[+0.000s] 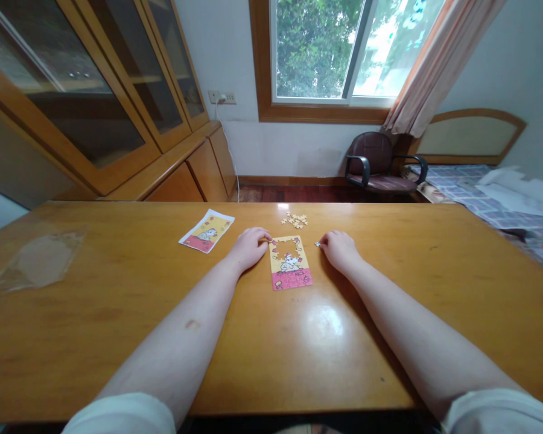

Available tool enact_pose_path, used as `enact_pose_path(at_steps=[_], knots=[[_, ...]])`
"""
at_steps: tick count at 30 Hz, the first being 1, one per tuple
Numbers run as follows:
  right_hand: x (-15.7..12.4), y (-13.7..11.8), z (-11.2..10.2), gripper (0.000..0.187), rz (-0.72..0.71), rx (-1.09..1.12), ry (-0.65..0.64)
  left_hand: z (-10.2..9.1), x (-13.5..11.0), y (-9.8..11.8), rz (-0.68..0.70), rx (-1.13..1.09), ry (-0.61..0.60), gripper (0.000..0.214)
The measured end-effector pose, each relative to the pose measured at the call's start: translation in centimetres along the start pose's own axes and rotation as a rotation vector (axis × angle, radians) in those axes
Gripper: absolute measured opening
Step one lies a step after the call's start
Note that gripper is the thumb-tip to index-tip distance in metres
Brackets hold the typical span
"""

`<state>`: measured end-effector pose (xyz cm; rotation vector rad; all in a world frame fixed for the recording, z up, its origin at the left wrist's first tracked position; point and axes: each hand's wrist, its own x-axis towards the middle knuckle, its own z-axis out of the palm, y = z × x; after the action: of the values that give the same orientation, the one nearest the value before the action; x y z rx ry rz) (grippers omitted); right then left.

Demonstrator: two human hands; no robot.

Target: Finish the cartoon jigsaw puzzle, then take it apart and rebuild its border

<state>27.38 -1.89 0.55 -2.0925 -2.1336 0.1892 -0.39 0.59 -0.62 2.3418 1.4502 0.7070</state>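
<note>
Yellow puzzle (290, 263) points lengthwise away, left hand (251, 247) curled on it, right hand (339, 249) pinching a piece (317, 244).

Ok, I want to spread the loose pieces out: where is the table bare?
Bare: the right end of the table, beyond the right hand, and the near strip below the puzzle, between the forearms. Crowded: the far middle, with loose pieces, picture card and left hand. A plastic bag lies at the left end.
</note>
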Motion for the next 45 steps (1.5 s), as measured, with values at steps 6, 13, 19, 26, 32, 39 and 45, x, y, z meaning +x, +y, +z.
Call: enact_pose_path(at_steps=[6,13,19,26,32,39,45], knots=[[-0.4,-0.4,0.0,0.011,-0.108,0.19,0.069,0.0,0.0,0.0,0.018,0.003,-0.005,0.023],[-1.6,-1.9,-0.2,0.01,-0.307,0.48,-0.074,-0.1,0.0,0.2,-0.007,-0.007,-0.017,0.023],[-2.1,-2.5,-0.2,0.007,-0.405,0.509,-0.17,-0.2,0.0,0.4,-0.01,-0.006,-0.021,0.023],[-2.1,-2.6,0.2,0.006,-0.507,0.4,-0.08,-0.3,0.0,0.5,-0.013,-0.005,-0.021,0.022],[-2.2,-2.5,0.1,0.008,-0.612,0.288,-0.04,-0.2,0.0,0.5,-0.028,-0.002,-0.022,0.023],[-3.1,-2.1,-1.4,0.03,-0.793,0.147,0.047,0.3,0.0,-0.2,-0.039,0.025,-0.016,0.029],[-3.1,-2.3,-1.5,0.03,-0.815,0.104,-0.018,0.2,-0.1,0.0,-0.047,0.032,-0.029,0.029]])
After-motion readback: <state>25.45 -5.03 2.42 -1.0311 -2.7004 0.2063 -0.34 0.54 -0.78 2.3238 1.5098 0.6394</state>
